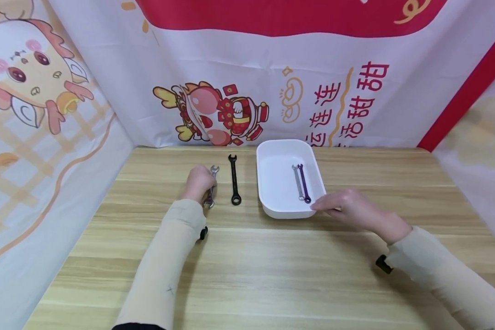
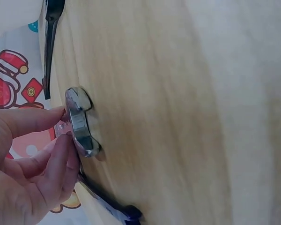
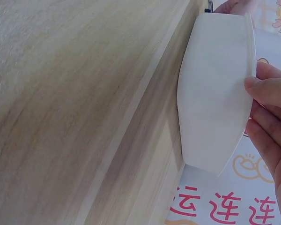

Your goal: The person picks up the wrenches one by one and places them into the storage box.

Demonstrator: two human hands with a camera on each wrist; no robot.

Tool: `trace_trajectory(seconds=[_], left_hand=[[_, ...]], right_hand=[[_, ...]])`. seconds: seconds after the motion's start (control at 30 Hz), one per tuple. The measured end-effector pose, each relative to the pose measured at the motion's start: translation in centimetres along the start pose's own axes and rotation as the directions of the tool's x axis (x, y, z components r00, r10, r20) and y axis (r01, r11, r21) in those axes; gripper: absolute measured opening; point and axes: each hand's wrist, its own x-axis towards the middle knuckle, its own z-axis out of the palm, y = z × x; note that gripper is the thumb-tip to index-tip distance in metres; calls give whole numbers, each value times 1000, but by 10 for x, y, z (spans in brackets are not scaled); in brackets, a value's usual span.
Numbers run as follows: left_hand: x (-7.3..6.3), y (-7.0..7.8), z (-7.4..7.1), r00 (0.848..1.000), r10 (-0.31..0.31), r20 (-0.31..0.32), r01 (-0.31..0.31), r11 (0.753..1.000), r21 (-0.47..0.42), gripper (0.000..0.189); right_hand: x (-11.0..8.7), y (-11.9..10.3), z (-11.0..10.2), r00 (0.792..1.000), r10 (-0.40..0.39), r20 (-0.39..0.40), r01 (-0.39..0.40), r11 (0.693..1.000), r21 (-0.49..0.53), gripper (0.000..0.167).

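At the left of the table, my left hand [image 1: 200,182] pinches a silver wrench [image 1: 214,170] between thumb and fingers; its open-end head [image 2: 79,123] shows large in the left wrist view. Close to it, in that view, a dark wrench with a blue end [image 2: 113,204] lies on the wood, mostly hidden by the hand in the head view. A black combination wrench [image 1: 234,179] lies just to the right. My right hand [image 1: 346,207] grips the near right corner of a white bin [image 1: 264,183], thumb outside the rim, fingers over it.
Inside the bin, a small silver wrench [image 1: 298,182] and a purple wrench [image 1: 304,184] lie side by side. The wooden table [image 1: 272,275] meets a printed cloth backdrop [image 1: 334,55] behind the bin, with another cloth [image 1: 66,151] along the left.
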Motion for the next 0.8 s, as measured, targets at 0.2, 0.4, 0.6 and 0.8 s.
trace_trajectory(seconds=[0.2, 0.4, 0.6, 0.8], left_hand=[[3, 3, -1, 999, -32, 6, 32, 999, 41, 26], [4, 3, -1, 997, -71, 13, 71, 997, -1, 17], [-1, 5, 0, 999, -42, -29, 42, 999, -6, 16], [-8, 7, -2, 998, -39, -49, 39, 999, -12, 11]], right_hand=[[1, -1, -1, 1000, 1, -8, -1, 1000, 3, 40], [1, -2, 0, 1000, 17, 1, -17, 1000, 9, 39], [0, -2, -1, 999, 36, 8, -36, 999, 1, 37], [0, -3, 0, 999, 49, 16, -49, 999, 4, 34]])
